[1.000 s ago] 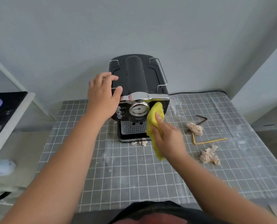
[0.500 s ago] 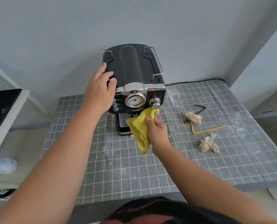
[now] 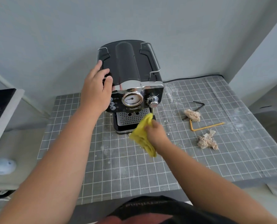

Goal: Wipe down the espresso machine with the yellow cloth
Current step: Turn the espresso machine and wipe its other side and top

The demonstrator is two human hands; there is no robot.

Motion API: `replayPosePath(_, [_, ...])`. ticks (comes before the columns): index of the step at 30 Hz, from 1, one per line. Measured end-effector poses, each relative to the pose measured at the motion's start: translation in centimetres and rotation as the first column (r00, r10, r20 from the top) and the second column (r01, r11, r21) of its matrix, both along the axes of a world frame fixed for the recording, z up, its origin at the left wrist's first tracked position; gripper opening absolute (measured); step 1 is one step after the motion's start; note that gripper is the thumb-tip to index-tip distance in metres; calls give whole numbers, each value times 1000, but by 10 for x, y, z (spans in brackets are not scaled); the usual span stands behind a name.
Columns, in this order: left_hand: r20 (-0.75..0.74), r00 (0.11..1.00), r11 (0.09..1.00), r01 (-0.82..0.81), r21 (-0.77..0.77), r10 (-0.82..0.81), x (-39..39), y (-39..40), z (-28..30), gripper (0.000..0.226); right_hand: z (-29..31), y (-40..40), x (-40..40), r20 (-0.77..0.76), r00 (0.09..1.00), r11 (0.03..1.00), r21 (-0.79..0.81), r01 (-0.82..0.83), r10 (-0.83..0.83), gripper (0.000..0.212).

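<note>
A black and chrome espresso machine (image 3: 129,73) with a round gauge and a chrome knob stands at the back of the grid mat. My left hand (image 3: 96,89) rests on its top left corner, thumb on the front edge and fingers on the lid. My right hand (image 3: 156,133) grips the bunched yellow cloth (image 3: 143,136) at the machine's lower right front, by the perforated drip tray (image 3: 131,118). Part of the cloth hangs down over the mat.
On the grey grid mat (image 3: 150,167) to the right lie two crumpled tissue wads (image 3: 192,114) (image 3: 207,141), a black hex key (image 3: 198,105) and a yellow bent rod (image 3: 205,126). A power cord (image 3: 191,77) runs along the wall behind. A shelf (image 3: 3,113) stands left.
My right hand carried the cloth down from the knob and gauge area to the drip tray's right front. My left hand slid further back on the lid.
</note>
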State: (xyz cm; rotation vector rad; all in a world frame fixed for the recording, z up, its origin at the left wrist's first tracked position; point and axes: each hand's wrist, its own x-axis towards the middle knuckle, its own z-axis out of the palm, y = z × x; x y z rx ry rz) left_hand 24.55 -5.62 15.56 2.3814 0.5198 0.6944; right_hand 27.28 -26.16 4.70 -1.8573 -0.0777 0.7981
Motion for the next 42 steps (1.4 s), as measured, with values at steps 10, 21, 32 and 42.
replayPosePath(10, [33, 999, 999, -32, 6, 32, 2, -1, -5, 52, 25, 37, -33, 58, 959, 933, 221, -283, 277, 28])
replayPosePath(21, [226, 972, 987, -31, -157, 67, -67, -31, -27, 37, 5, -21, -23, -506, 797, 762, 641, 93, 329, 41])
replayPosePath(32, [-270, 946, 586, -119, -802, -178, -113, -84, -68, 41, -5, -3, -28, -572, 785, 798, 576, 177, 238, 52])
replayPosePath(42, [-246, 967, 629, -148, -763, -71, -120, -85, -87, 6, -19, -8, -39, -314, 896, 885, 437, -158, 315, 91])
